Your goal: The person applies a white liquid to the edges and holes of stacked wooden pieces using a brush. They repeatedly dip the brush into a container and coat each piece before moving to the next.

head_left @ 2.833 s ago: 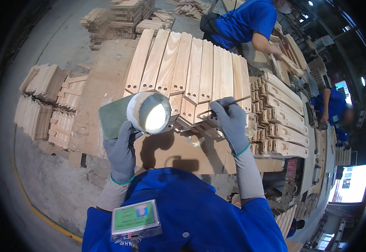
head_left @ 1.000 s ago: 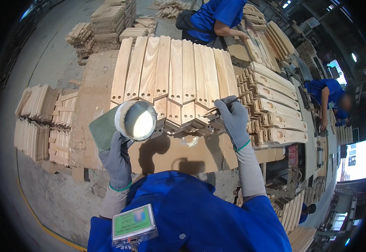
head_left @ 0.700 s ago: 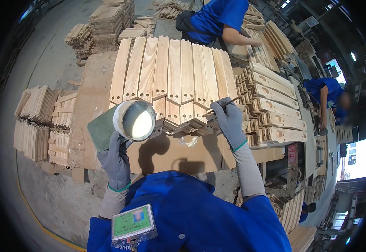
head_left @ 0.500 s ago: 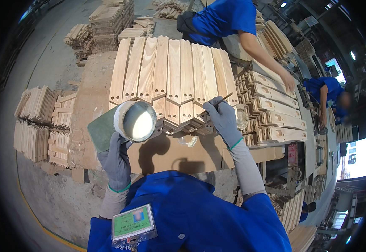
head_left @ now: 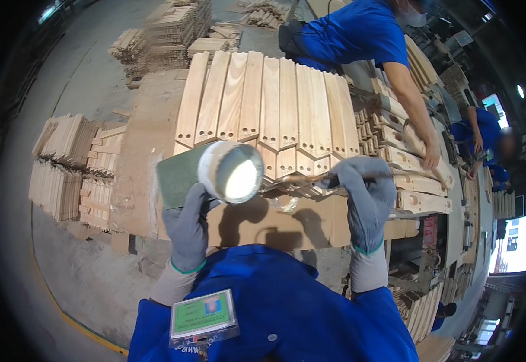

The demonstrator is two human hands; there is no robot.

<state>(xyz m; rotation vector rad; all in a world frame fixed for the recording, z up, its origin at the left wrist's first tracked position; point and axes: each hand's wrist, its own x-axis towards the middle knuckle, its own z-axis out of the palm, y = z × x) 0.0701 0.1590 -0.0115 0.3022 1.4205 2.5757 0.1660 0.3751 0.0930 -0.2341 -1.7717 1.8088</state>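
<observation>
My left hand (head_left: 188, 232), in a grey glove, is closed around a white tub (head_left: 210, 164) with pale contents, tilted so its mouth shows. A flat dark green sheet (head_left: 177, 180) is held along with it, beside the tub. My right hand (head_left: 368, 202), also gloved, grips a thin brown stick (head_left: 305, 178), somewhat blurred, whose tip points left toward the tub. Beyond both hands lies a stack of pale wooden slats (head_left: 269, 99) in a row, their near angled ends pierced with paired round holes. Part of the lower layer is hidden behind the tub and the stick.
Brown cardboard (head_left: 145, 145) covers the table around the slats. To the right, curved wooden pieces (head_left: 417, 181) lie stacked, with a co-worker's hand (head_left: 432, 155) over them. Slat piles (head_left: 60, 187) stand on the floor at left. A crumpled clear plastic scrap (head_left: 287, 205) sits near the slats' front.
My right hand has drawn back from the slats' holes and moved right and nearer, its stick now lying more level. The tub has shifted right. The co-worker's arm has moved nearer over the curved pieces.
</observation>
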